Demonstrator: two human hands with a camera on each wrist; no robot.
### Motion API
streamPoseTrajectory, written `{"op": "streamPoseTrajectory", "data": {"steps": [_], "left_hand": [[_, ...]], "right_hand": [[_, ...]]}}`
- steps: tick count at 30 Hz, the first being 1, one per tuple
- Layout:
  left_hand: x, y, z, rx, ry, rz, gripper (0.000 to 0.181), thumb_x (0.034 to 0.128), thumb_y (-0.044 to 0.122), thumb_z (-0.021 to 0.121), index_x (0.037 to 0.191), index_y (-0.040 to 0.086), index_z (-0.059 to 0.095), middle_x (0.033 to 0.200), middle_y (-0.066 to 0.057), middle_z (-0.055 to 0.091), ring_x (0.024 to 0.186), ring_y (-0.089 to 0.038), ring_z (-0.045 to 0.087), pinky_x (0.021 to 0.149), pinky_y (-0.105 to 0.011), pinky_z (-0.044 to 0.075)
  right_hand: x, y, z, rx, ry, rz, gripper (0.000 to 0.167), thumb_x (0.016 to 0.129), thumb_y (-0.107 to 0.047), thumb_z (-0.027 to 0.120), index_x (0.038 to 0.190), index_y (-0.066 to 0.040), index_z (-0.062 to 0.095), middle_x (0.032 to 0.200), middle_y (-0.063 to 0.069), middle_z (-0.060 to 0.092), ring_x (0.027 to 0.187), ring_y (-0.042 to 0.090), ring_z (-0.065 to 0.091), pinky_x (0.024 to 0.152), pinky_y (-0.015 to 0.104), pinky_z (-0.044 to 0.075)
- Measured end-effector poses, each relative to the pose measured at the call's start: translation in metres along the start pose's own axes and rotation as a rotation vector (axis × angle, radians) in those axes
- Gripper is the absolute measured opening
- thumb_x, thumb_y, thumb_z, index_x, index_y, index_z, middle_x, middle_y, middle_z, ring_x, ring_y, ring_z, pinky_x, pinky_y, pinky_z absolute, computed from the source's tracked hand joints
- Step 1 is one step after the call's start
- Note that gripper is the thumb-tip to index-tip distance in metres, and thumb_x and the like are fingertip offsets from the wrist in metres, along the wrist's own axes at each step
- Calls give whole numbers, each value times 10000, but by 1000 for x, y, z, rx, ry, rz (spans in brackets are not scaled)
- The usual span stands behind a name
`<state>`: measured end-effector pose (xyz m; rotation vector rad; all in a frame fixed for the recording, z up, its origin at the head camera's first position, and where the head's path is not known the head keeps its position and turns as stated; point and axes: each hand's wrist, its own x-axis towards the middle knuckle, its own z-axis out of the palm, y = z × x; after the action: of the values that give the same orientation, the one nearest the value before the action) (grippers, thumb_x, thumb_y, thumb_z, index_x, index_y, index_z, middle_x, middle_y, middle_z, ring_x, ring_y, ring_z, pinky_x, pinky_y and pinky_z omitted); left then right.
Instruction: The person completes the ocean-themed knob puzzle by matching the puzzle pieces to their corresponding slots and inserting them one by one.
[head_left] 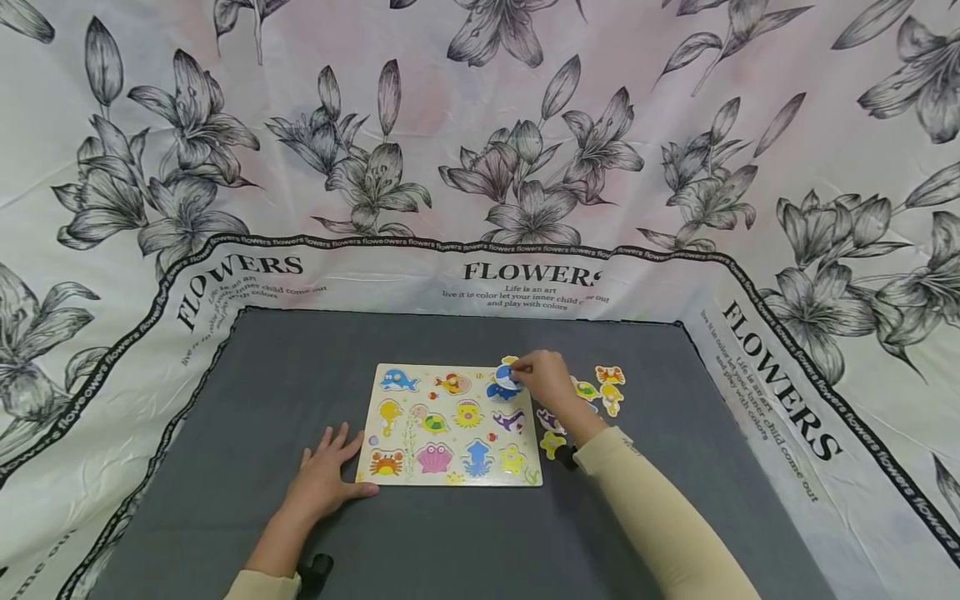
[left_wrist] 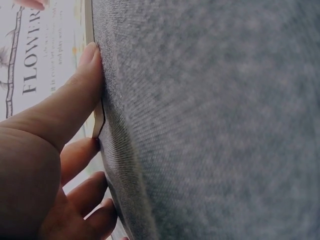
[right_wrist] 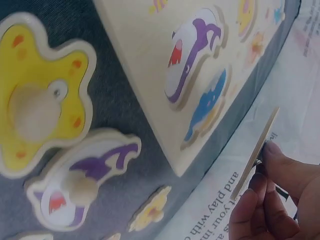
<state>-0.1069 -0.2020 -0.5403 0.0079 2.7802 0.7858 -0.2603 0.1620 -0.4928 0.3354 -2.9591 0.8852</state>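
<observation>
A pale wooden puzzle board [head_left: 450, 451] with printed sea animals lies on the grey cloth. Over its far right corner, my right hand [head_left: 547, 379] pinches a blue and white puzzle piece [head_left: 507, 377] between thumb and fingers. The right wrist view shows this piece [right_wrist: 250, 159] edge-on, raised off the board, its knob mostly hidden by the fingers. Beneath it, the board bears a blue whale-like shape [right_wrist: 207, 106]. My left hand [head_left: 324, 475] rests at the near left corner, thumb along the front edge and spread fingers by the left side.
Loose knobbed pieces lie right of the board: a yellow starfish [right_wrist: 47, 95], a purple and white shark [right_wrist: 92, 175], a crab [head_left: 609, 375], a turtle [head_left: 586, 389] and others partly hidden by my right arm. Flower-printed cloth [head_left: 525, 167] borders the grey surface [head_left: 225, 500].
</observation>
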Motion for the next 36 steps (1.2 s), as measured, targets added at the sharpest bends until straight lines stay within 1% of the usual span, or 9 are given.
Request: {"op": "streamPoseTrajectory", "data": {"steps": [4, 7, 11, 16, 21, 28, 32, 36], "left_hand": [[-1, 0, 1, -4, 0, -2, 1062, 698, 478, 896, 1557, 104, 397, 1646, -229, 219, 1536, -460, 104, 1188, -712, 98], [-1, 1, 2, -1, 5, 2, 1059, 698, 478, 895, 1557, 108, 399, 1646, -227, 225, 1536, -458, 108, 1190, -710, 102], [-1, 2, 4, -2, 14, 6, 1052, 696, 472, 897, 1553, 108, 407, 1645, -225, 231, 1537, -456, 111, 1191, -708, 101], [-1, 2, 5, 1, 19, 2, 1051, 695, 468, 900, 1552, 109, 410, 1645, -223, 232, 1538, -453, 112, 1193, -704, 100], [1, 2, 5, -3, 28, 1, 1051, 693, 454, 906, 1551, 102, 410, 1643, -225, 234, 1538, -453, 112, 1195, -703, 93], [2, 1, 6, -1, 31, -1, 1058, 691, 462, 904, 1552, 101, 406, 1644, -227, 231, 1538, -455, 113, 1194, -703, 94], [1, 1, 5, -6, 34, -2, 1062, 688, 458, 907, 1551, 97, 405, 1642, -229, 234, 1536, -458, 115, 1195, -703, 87], [0, -1, 4, -7, 30, -7, 1061, 693, 457, 905, 1553, 96, 400, 1643, -230, 232, 1537, -459, 111, 1196, -701, 81]], "right_hand": [[1, -1, 8, 6, -30, 32, 160, 903, -142, 775, 1046, -84, 814, 1011, 74, 771, 836, 159, 687, 739, 323, 590], [1, 0, 13, 21, -60, 60, 165, 906, -142, 772, 1054, -83, 812, 1031, 81, 769, 836, 147, 692, 723, 307, 590], [2, 3, 19, 28, -74, 69, 156, 901, -138, 776, 1039, -78, 815, 1021, 83, 769, 831, 151, 692, 701, 303, 581], [3, 7, 26, 7, -94, 81, 136, 889, -128, 784, 1010, -78, 820, 1008, 76, 768, 840, 169, 675, 718, 318, 575], [4, 11, 33, 11, -129, 105, 147, 894, -134, 782, 1026, -82, 819, 1025, 77, 767, 822, 155, 668, 694, 289, 568], [7, 12, 35, 52, -134, 141, 129, 899, -128, 777, 1015, -90, 818, 1001, 70, 756, 815, 162, 658, 710, 294, 569], [9, 12, 36, 76, -157, 159, 125, 910, -142, 769, 1019, -97, 810, 981, 62, 744, 816, 168, 654, 732, 303, 576], [11, 12, 39, 84, -188, 152, 133, 919, -145, 760, 1037, -99, 800, 968, 47, 738, 814, 160, 645, 743, 299, 571]]}}
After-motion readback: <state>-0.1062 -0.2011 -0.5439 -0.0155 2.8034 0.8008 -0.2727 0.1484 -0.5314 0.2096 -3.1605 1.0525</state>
